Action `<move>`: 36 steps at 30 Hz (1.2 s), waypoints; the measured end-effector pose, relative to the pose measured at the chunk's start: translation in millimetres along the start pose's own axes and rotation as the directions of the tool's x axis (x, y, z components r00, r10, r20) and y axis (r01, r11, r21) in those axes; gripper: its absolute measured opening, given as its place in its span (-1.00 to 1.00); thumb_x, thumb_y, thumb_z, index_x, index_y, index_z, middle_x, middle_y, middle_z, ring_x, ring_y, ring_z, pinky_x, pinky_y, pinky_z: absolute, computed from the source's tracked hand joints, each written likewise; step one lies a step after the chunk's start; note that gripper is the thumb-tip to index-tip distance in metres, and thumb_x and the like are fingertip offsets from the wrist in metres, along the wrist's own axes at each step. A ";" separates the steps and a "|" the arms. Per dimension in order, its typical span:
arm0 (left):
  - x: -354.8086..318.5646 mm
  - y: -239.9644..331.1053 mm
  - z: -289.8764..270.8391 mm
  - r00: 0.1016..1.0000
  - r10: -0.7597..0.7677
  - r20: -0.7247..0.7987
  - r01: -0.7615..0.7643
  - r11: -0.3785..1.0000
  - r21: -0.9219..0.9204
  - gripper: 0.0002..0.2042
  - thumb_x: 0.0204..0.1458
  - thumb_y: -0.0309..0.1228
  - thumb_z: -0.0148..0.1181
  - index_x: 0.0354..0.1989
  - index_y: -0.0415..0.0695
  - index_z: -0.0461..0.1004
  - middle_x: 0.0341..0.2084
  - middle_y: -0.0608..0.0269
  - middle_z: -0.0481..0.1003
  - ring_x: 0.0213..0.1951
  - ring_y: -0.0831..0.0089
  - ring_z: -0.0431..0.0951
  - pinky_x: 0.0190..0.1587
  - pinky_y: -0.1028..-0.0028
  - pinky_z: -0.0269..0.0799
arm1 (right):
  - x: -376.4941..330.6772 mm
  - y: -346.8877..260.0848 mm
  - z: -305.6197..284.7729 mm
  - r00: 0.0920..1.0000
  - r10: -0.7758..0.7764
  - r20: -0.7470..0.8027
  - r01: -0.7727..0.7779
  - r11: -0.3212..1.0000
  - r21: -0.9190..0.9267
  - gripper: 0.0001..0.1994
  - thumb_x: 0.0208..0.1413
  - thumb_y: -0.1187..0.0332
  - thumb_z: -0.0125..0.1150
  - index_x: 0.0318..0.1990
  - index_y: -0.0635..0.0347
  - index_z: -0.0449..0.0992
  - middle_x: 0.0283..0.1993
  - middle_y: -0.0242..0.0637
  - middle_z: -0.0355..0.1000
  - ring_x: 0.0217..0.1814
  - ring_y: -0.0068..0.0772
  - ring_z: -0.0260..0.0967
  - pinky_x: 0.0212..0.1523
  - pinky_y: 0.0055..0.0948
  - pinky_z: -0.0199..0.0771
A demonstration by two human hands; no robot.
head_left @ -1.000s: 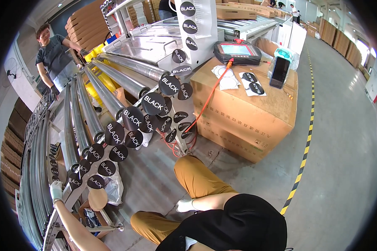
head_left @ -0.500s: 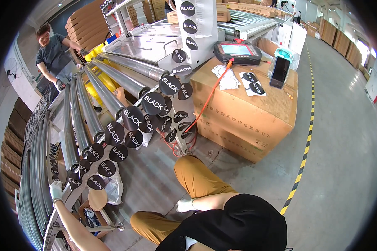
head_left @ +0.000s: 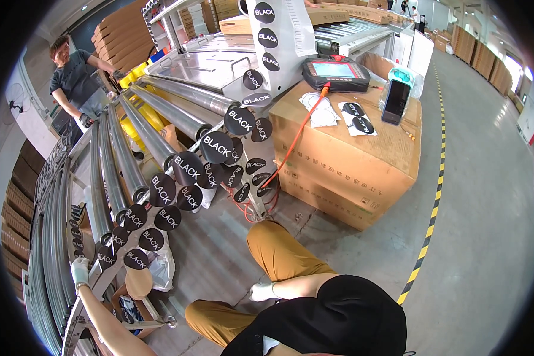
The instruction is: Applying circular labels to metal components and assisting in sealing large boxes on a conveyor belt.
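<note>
Left hand (head_left: 80, 272), white-gloved, at the near left corner of the roller conveyor (head_left: 171, 110), on or right by its metal frame; fingers partly hidden, can't tell if gripping. Round black stickers (head_left: 187, 168) run along the conveyor's near edge: lowest ones just beside the left hand, biggest ones well apart from it. Right hand (head_left: 261, 291), also white-gloved, in front of the conveyor, off it; can't tell if holding anything. Right of conveyor: cardboard box (head_left: 332, 169) with red-black controller (head_left: 336, 71) and phone (head_left: 396, 101) on top. Co-worker (head_left: 77, 77) at conveyor's far end.
</note>
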State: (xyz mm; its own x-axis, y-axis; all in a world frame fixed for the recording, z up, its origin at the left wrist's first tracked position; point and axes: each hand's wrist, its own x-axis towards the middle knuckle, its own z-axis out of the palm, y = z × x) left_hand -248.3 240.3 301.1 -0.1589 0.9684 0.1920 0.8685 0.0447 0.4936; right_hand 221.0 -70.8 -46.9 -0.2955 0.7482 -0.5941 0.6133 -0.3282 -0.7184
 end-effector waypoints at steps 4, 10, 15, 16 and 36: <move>3.9 -11.5 0.6 1.000 -0.009 0.000 0.009 0.999 -0.039 -0.89 -0.03 -0.45 0.17 -0.49 -0.23 0.54 -0.68 0.28 0.48 -0.64 0.53 0.43 -0.53 0.49 0.34 | -3.5 -4.8 -2.0 0.999 -0.034 0.023 0.035 0.999 -0.035 -0.70 -0.06 0.26 0.09 -0.26 0.28 0.59 -0.24 0.00 0.53 -0.16 -0.05 0.51 -0.19 -0.16 0.44; 5.7 -5.3 4.1 1.000 0.009 -0.006 -0.009 0.999 -0.033 -0.89 -0.03 -0.45 0.17 -0.49 -0.22 0.54 -0.68 0.29 0.49 -0.64 0.52 0.43 -0.53 0.48 0.34 | -2.4 0.3 -5.9 0.998 0.045 0.036 -0.045 0.999 0.021 -0.68 -0.06 0.27 0.09 -0.22 0.29 0.59 -0.18 0.01 0.53 -0.12 -0.06 0.51 -0.17 -0.18 0.43; 3.2 -2.9 8.7 0.999 0.043 0.007 -0.044 0.999 0.027 -0.89 -0.04 -0.46 0.14 -0.48 -0.21 0.54 -0.66 0.24 0.50 -0.60 0.47 0.46 -0.48 0.44 0.37 | 2.6 5.8 -5.5 0.999 0.049 0.008 -0.049 0.999 0.021 -0.69 -0.06 0.25 0.10 -0.23 0.26 0.60 -0.19 -0.02 0.53 -0.15 -0.06 0.51 -0.18 -0.18 0.43; -3.0 -2.4 6.8 0.998 0.070 0.009 -0.070 0.992 0.107 -0.90 -0.04 -0.48 0.11 -0.47 -0.20 0.54 -0.61 0.19 0.52 -0.55 0.40 0.50 -0.44 0.40 0.41 | 4.5 6.5 -3.8 0.999 0.031 -0.008 -0.031 1.000 -0.001 -0.69 -0.06 0.25 0.09 -0.25 0.25 0.60 -0.20 -0.02 0.53 -0.16 -0.06 0.52 -0.19 -0.18 0.43; -53.3 71.1 -9.2 0.988 -0.152 -0.019 0.153 0.970 0.190 -0.80 -0.08 -0.30 0.11 -0.45 -0.12 0.62 -0.50 0.15 0.59 -0.38 0.29 0.59 -0.22 0.36 0.44 | 5.0 22.4 3.0 0.997 -0.078 0.016 0.075 0.990 0.120 -0.76 0.06 0.22 0.17 -0.31 0.24 0.56 -0.46 -0.39 0.46 -0.46 -0.53 0.35 -0.41 -0.47 0.36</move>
State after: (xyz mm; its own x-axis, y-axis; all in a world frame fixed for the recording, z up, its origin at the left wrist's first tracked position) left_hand -182.3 189.6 333.8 -0.2978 0.9457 0.1305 0.9073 0.2378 0.3469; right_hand 231.1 -76.1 -67.0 -0.3536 0.7623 -0.5421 0.4968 -0.3380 -0.7993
